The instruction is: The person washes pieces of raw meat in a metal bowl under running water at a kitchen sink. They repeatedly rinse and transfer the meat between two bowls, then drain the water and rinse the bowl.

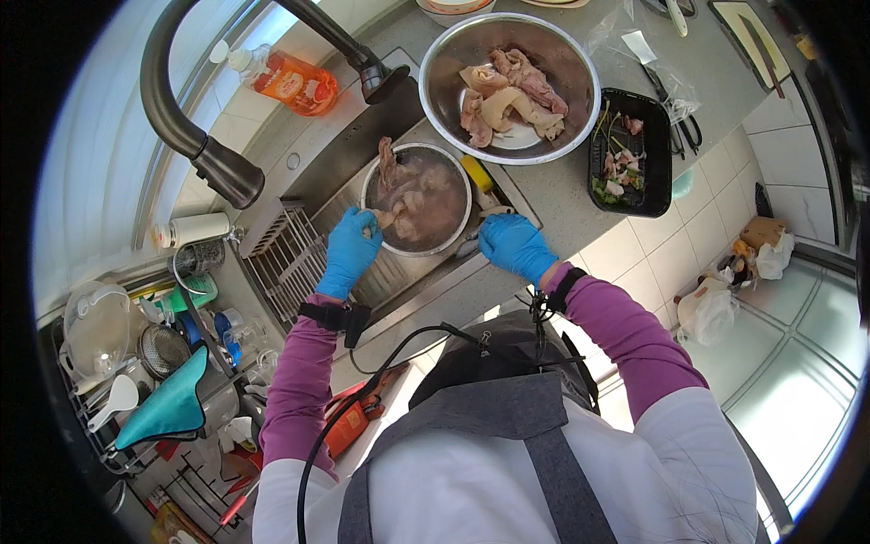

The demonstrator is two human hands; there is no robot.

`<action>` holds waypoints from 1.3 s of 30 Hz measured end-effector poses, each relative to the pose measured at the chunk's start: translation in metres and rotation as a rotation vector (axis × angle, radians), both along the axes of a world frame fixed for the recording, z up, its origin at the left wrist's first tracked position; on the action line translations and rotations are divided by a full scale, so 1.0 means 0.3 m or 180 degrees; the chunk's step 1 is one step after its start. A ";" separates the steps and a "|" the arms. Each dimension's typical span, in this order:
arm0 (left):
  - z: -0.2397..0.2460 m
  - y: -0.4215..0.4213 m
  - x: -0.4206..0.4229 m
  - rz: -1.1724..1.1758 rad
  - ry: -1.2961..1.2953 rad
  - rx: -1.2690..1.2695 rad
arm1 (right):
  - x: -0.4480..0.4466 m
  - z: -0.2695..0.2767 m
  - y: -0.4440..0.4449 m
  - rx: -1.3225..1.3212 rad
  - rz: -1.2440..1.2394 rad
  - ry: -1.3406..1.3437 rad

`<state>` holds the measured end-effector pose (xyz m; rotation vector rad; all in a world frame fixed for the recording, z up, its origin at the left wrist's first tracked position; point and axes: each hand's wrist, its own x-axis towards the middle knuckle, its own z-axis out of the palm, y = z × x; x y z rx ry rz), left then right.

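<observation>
My left hand (pixel 352 246), in a blue glove, is at the left rim of a metal bowl (pixel 467 216) in the sink, its fingers closed on the end of a pale meat piece (pixel 384 217). Cloudy water and more raw meat (pixel 421 204) fill this bowl. My right hand (pixel 513 246), also gloved in blue, is by the sink's right edge; its fingers are curled, and whether they hold anything cannot be told. A light handle-like item (pixel 496 211) lies just beyond it. A larger metal bowl (pixel 435 115) with meat pieces (pixel 527 92) stands on the counter behind.
A black plastic tray (pixel 656 163) with scraps stands right of the large bowl, near scissors (pixel 690 132). A yellow sponge (pixel 477 173) lies by the sink. The faucet (pixel 228 170) arches over the left side, above a metal rack (pixel 289 262). An orange soap bottle (pixel 296 83) is behind.
</observation>
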<state>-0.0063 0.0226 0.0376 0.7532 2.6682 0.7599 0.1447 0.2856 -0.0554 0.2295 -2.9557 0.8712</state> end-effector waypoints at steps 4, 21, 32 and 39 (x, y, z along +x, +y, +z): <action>0.083 0.034 0.025 0.0136 -0.0115 -0.0017 | 0.001 0.004 -0.001 -0.0040 -0.0035 0.0009; 0.404 0.590 -0.118 -0.1392 0.0277 0.0822 | 0.001 0.047 0.007 -0.0053 0.0020 -0.0049; 0.070 0.120 -0.013 -0.0022 -0.0503 0.0937 | -0.023 0.058 -0.003 0.0099 -0.0015 -0.0474; -0.222 -0.171 0.257 0.0241 0.0024 -0.0222 | -0.208 0.148 -0.119 0.0004 0.0795 -0.1295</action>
